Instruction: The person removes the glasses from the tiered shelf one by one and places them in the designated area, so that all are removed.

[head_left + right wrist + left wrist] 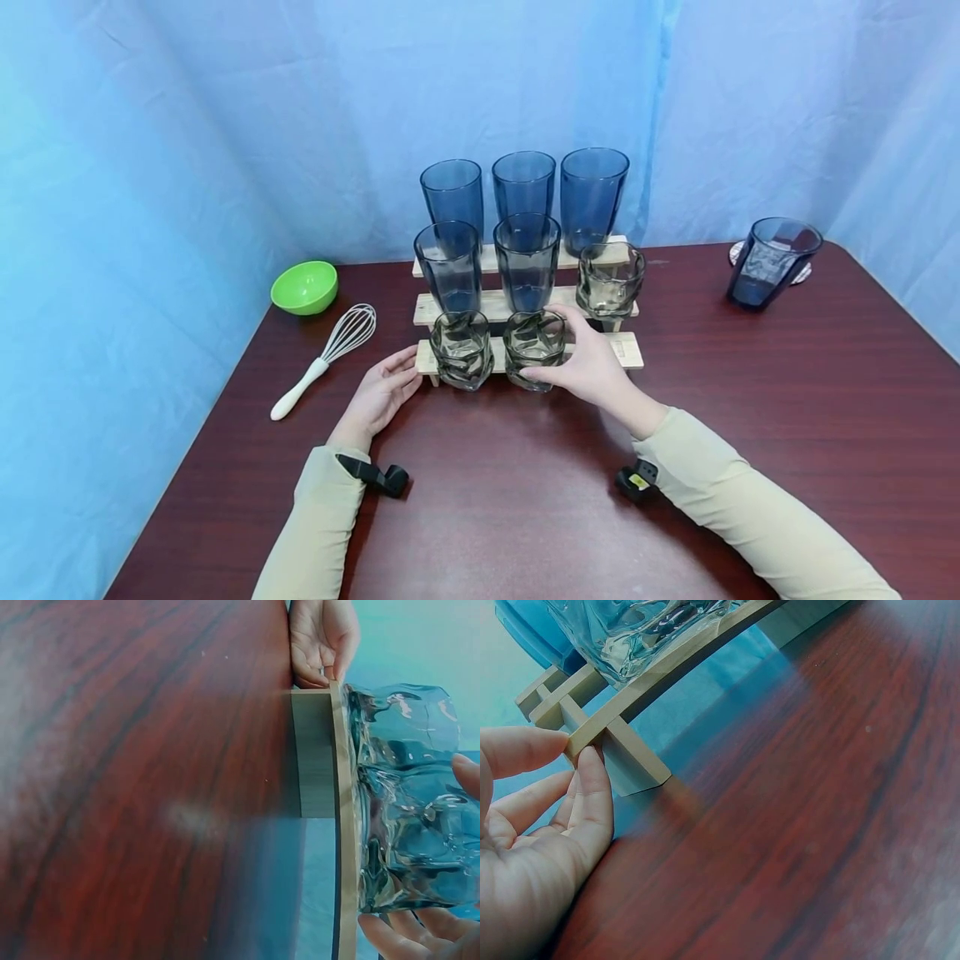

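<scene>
A three-step wooden rack (pixel 630 350) stands at the back of the table, bearing several glasses. My right hand (pixel 592 367) grips a short wavy glass (pixel 534 346) on the lowest step, thumb on its near side and fingers round its right. In the right wrist view that glass (pixel 420 840) appears to rest on the step. My left hand (pixel 378 400) holds the left end of the lowest step; the left wrist view shows thumb and fingertips pinching the step's end (pixel 592 724). Left of the gripped glass sits another short wavy glass (pixel 461 354).
Tall blue glasses (pixel 592 192) fill the top step; two more (pixel 450 267) and a short glass (pixel 611 283) occupy the middle. A whisk (pixel 318 367) and green bowl (pixel 304 287) lie left. Another blue glass (pixel 768 267) stands right, near a round coaster (pixel 802 273).
</scene>
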The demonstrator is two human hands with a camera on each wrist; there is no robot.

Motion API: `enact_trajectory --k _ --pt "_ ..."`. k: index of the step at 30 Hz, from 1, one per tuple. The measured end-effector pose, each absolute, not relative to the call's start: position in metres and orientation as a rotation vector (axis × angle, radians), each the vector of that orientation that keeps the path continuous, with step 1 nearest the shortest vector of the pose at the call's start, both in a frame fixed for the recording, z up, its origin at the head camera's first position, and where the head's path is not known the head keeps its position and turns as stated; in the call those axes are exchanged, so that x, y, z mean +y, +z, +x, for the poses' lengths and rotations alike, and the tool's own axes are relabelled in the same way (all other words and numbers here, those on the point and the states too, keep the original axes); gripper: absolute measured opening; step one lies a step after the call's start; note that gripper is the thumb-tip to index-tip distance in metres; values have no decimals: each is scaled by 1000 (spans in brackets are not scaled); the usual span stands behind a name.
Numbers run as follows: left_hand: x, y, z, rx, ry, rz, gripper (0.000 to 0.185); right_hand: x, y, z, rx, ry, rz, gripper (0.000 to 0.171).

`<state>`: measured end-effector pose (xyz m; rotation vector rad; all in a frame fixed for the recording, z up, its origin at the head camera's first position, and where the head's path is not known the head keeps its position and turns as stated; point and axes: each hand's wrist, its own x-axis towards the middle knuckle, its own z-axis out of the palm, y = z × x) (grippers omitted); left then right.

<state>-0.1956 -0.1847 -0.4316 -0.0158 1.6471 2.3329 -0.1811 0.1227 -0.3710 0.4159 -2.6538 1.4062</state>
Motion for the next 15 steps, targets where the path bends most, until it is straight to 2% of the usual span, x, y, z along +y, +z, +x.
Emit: enact_trajectory --k 15 --pt "-185 -430 -195 1633 2347 -9 56 119 -368 -178 -2606 1385 386 85"
